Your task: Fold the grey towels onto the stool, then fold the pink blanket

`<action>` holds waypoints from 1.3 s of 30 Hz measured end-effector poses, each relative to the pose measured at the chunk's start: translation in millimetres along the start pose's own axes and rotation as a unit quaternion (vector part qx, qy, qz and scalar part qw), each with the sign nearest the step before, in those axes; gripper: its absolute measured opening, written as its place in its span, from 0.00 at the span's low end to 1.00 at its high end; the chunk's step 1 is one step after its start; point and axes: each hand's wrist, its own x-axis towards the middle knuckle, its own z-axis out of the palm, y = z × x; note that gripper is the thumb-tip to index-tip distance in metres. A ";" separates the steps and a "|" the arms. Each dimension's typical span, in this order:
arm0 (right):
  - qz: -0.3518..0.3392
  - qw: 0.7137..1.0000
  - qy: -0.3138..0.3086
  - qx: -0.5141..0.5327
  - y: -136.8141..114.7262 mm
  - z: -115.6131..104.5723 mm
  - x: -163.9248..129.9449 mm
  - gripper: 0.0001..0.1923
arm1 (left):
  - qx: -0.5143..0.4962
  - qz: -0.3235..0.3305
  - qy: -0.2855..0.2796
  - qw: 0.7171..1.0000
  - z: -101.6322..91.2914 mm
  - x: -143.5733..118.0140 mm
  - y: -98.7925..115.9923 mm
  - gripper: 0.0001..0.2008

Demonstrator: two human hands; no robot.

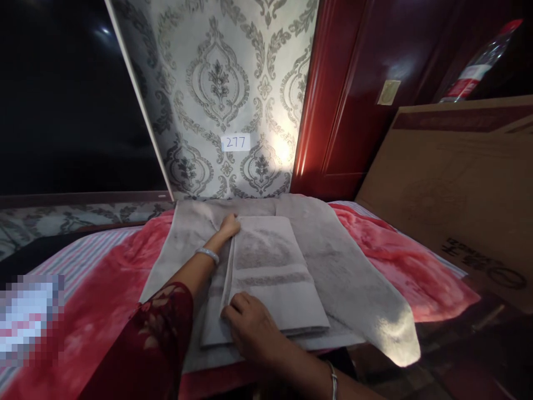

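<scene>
A light grey towel point(272, 300) with a darker band across it lies folded in layers in front of me. At its far left corner my left hand point(230, 225) is closed on the edge of the upper layers. My right hand point(252, 328) has its fingers curled over the same left edge, nearer to me, gripping the towel. Between the two hands the layered edge stands slightly raised. Part of a lower layer shows to the left, beneath my wrists. Under the towel spreads a larger grey cloth point(333, 261), its right corner hanging over the front edge.
Red blankets point(391, 250) lie under the grey cloth on both sides, over a striped sheet point(83, 255). A large cardboard box point(453, 183) stands at right with a plastic bottle point(470, 75) on top. Behind are a patterned wall, a dark screen point(75, 100) and a red door point(341, 100).
</scene>
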 end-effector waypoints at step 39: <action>-0.018 0.983 0.094 0.155 2.7 3.1 -9.3 0.11 | -0.038 0.005 -0.021 0.999 -7.2 -130.1 -46.1 0.14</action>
